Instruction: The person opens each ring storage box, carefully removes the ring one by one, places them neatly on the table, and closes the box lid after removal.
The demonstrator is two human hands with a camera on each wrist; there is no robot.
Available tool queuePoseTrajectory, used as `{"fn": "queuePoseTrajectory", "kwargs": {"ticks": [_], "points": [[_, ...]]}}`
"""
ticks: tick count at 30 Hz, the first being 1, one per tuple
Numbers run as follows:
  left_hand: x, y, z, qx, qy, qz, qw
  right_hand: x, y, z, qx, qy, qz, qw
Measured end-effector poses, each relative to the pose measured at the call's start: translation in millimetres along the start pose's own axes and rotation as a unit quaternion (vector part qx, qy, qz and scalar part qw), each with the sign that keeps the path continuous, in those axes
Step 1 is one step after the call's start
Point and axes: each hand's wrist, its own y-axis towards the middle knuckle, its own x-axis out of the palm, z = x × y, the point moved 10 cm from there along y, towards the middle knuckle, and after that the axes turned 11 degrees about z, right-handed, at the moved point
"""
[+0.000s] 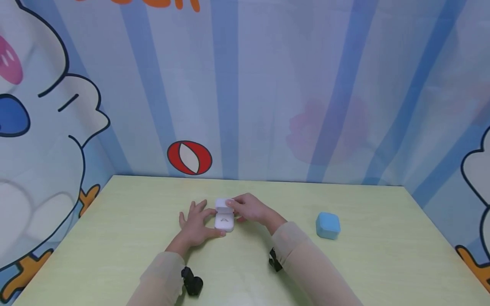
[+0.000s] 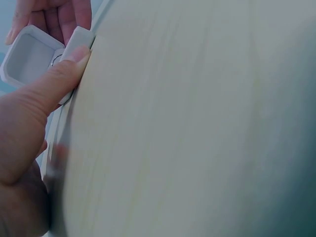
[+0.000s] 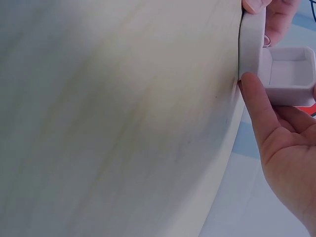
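Note:
A small white ring box (image 1: 224, 222) stands on the table with its lid (image 1: 222, 205) raised. A thin ring (image 1: 224, 220) sits in the cushion of its base. From the left side, my left hand (image 1: 196, 227) grips the base, thumb at the front edge and index finger towards the hinge, other fingers spread. In the left wrist view the thumb lies along the base near the ring (image 2: 56, 59). My right hand (image 1: 250, 209) holds the lid from the right, thumb on its upper part. One right finger (image 3: 256, 101) touches the base in the right wrist view.
A light blue rounded block (image 1: 328, 225) lies on the pale wooden table (image 1: 363, 263), to the right of the hands. A striped blue cartoon backdrop (image 1: 260, 93) rises behind the far edge and along both sides. Black wrist devices (image 1: 192, 284) sit at the sleeve cuffs.

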Motion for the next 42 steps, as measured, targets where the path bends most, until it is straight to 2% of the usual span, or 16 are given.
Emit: {"fn": "queuePoseTrajectory", "kwargs": {"ticks": [42], "points": [[-1.6,-1.3,3.1,-0.006,-0.005,-0.002,1.0000,-6.4,-0.4,0.8,0.006,-0.037,0.035,0.9987]]}}
